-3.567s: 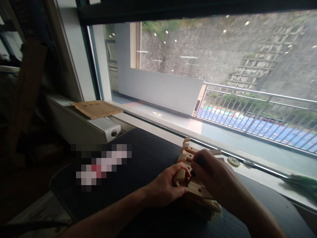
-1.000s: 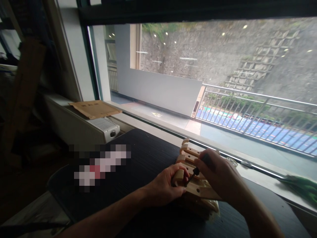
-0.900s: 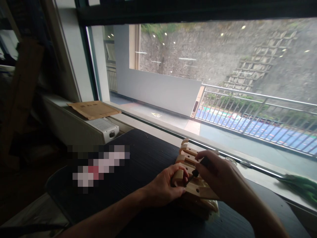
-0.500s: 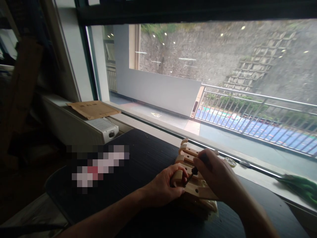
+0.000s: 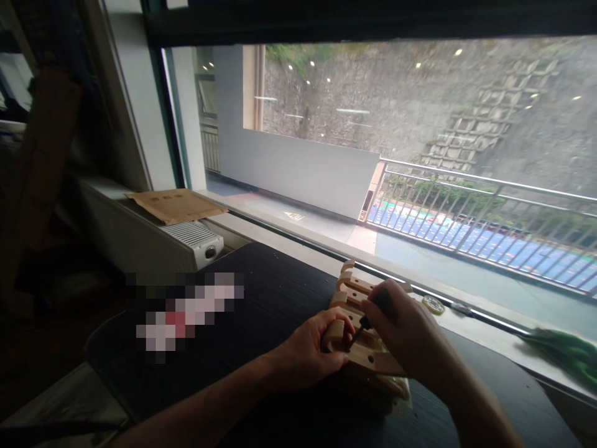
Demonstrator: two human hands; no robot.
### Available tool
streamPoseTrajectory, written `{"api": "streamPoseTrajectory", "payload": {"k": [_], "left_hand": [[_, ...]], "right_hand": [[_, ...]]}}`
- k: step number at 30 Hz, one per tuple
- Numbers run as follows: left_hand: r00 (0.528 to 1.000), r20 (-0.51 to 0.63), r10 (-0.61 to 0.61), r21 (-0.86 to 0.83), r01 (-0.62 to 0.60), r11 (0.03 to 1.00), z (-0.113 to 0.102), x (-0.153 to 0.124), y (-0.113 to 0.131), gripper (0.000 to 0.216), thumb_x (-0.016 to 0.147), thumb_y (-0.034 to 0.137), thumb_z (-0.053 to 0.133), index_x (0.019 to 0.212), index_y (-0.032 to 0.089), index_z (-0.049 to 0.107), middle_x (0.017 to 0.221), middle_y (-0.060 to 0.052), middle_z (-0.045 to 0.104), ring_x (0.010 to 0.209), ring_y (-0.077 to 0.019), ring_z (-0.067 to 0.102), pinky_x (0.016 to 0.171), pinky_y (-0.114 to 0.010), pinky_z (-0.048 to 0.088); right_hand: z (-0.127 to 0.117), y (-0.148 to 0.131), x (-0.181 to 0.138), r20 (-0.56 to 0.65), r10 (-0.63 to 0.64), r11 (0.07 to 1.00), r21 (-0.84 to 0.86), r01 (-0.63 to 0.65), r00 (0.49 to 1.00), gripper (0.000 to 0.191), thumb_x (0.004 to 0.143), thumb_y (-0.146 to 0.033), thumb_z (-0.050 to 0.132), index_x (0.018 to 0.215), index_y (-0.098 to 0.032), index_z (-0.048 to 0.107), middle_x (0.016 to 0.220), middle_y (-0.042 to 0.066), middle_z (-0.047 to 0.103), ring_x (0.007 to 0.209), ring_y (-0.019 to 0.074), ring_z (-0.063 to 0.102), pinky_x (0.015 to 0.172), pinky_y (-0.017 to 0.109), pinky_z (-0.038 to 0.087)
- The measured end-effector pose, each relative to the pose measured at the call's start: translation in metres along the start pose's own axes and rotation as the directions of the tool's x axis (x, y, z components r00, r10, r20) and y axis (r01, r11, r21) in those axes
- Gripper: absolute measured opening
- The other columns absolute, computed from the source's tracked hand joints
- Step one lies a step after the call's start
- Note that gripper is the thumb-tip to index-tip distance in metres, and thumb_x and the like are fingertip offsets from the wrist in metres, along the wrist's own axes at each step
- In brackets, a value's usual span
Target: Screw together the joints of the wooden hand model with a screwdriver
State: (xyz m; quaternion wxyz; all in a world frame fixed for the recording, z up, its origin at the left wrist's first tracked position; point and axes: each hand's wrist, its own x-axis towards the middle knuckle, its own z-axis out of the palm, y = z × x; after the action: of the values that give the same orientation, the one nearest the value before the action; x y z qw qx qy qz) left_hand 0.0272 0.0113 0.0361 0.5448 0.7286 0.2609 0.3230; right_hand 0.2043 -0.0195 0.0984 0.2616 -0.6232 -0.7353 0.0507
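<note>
Working a screwdriver (image 5: 358, 332) against a wooden hook (image 5: 334, 333) piled on the black table (image 5: 261, 292) seems the step in hand, the left hand (image 5: 313, 345) pinching the hook's curved end, the right hand (image 5: 405, 326) with fingers wrapped around the tool, and the next turn likely calls for steady pressure.

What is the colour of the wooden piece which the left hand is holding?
The wooden piece is pale tan, seen in the head view.

2 bare forearms (image 5: 209, 395) converge; the bare left hand (image 5: 308, 348) pinches, the bare right hand (image 5: 398, 326) curls fist-like.
</note>
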Motion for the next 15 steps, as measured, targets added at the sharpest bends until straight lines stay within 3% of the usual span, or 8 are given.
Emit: {"api": "streamPoseTrajectory", "payload": {"k": [7, 10, 15], "left_hand": [[1.0, -0.004, -0.003, -0.024, 0.003, 1.0, 0.001, -0.001, 0.004, 0.024, 0.068, 0.005, 0.057, 0.088, 0.017, 0.052, 0.081, 0.004, 0.049, 0.072, -0.0093, 0.044, 0.066, -0.02, 0.038], [1.0, 0.001, -0.018, -0.021, 0.018, 1.0, 0.001, -0.001, 0.006, 0.023, 0.069, 0.005, 0.057, 0.087, 0.017, 0.052, 0.081, 0.004, 0.049, 0.069, -0.0084, 0.043, 0.063, -0.019, 0.037], [1.0, 0.0, 0.018, 0.006, -0.018, 1.0, 0.0, -0.001, 0.003, 0.024, 0.07, 0.004, 0.056, 0.089, 0.017, 0.053, 0.087, 0.003, 0.053, 0.079, -0.0108, 0.047, 0.072, -0.021, 0.039]], "right_hand": [[-0.009, -0.003, -0.006, 0.008, -0.062, 0.998, 0.01, 0.062, 0.998, 0.021, 0.087, -0.04, 0.047, 0.1, -0.026, 0.054, 0.066, -0.003, 0.061, 0.054, 0.0136, 0.053, 0.049, 0.023, 0.034], [-0.012, -0.004, -0.006, 0.037, -0.09, 0.996, 0.03, 0.089, 0.995, 0.019, 0.089, -0.04, 0.044, 0.09, -0.025, 0.055, 0.069, -0.001, 0.063, 0.056, 0.0139, 0.054, 0.05, 0.024, 0.035], [-0.009, 0.005, 0.0, 0.0, -0.017, 1.0, -0.005, 0.017, 1.0, 0.027, 0.089, -0.046, 0.042, 0.083, -0.022, 0.053, 0.065, 0.0, 0.065, 0.055, 0.015, 0.056, 0.051, 0.025, 0.035]]}}
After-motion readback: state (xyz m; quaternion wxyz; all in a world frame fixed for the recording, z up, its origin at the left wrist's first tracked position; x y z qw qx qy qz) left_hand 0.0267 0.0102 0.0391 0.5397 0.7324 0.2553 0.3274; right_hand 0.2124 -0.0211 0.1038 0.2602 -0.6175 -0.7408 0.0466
